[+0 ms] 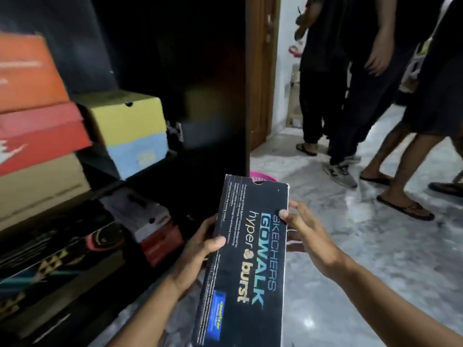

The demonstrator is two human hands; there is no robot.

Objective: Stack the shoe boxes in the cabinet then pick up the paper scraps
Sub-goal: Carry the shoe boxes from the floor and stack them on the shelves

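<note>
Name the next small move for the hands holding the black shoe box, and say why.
Probably swing the black box left towards the cabinet. Both the left hand and right hand grip its sides, it is outside the cabinet over the floor, and the dark shelf space right of the yellow box looks free.

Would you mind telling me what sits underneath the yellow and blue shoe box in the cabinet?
The yellow and blue shoe box rests on a dark shelf. Below that shelf sit a white box and a red box; their rear parts are lost in shadow.
</note>
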